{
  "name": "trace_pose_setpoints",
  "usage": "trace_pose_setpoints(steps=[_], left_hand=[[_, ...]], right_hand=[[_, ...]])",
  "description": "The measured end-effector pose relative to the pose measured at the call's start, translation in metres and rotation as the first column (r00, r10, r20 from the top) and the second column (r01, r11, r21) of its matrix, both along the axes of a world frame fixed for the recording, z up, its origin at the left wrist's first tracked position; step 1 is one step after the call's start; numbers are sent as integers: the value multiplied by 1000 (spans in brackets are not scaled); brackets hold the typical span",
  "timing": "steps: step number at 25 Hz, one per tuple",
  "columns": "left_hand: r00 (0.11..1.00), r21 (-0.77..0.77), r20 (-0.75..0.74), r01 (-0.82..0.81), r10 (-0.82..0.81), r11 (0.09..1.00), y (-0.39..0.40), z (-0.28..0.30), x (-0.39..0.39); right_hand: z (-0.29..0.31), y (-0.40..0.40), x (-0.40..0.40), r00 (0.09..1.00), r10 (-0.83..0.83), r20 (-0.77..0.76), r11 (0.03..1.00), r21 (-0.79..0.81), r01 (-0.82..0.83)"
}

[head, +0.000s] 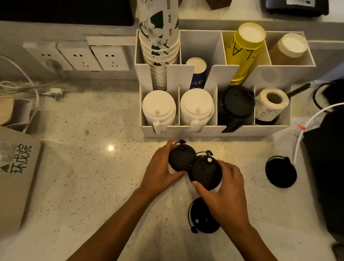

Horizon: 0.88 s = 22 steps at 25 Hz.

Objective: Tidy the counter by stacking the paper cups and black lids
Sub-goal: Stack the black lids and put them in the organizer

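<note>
My left hand (161, 165) grips one black lid (180, 157) and my right hand (226, 190) grips a second black lid (204, 172); the two lids touch edge to edge just in front of the white organizer (236, 131). A third black lid (201, 217) lies on the counter partly under my right wrist. A fourth black lid (280, 172) lies apart at the right. In the organizer, a stack of black lids (236, 103) fills one front slot. Stacked floral paper cups (158, 33) stand in the back left slot.
White lids (158, 107) fill two front slots, with a label roll (271, 103) at the right. Yellow cups (245, 52), brown cups (289, 48) and a blue cup (198, 72) stand behind. Wall sockets (79, 57) and cables lie left; a dark machine (333, 158) stands right.
</note>
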<state>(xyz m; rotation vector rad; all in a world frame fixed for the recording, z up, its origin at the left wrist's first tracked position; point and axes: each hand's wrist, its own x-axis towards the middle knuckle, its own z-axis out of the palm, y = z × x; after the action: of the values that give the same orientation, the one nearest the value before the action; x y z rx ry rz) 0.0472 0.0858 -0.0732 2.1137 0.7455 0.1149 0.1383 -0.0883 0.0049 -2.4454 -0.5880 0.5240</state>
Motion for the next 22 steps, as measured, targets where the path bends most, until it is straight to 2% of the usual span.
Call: trace_pose_setpoints(steps=[9,15,22], left_hand=[[998,-5,-26,61,-61,998,-22,1,-57],[999,-36,14,31,-30,999,-24,1,-63],[1000,-70,-15,-23,22,997,-25,-11,-69]], right_hand=[[-17,16,-21,993,121,16,993,14,-121],[-37,30,-40,989,142,40,988,-73,-139],[-49,40,-51,969,231,89,963,-166,-214]])
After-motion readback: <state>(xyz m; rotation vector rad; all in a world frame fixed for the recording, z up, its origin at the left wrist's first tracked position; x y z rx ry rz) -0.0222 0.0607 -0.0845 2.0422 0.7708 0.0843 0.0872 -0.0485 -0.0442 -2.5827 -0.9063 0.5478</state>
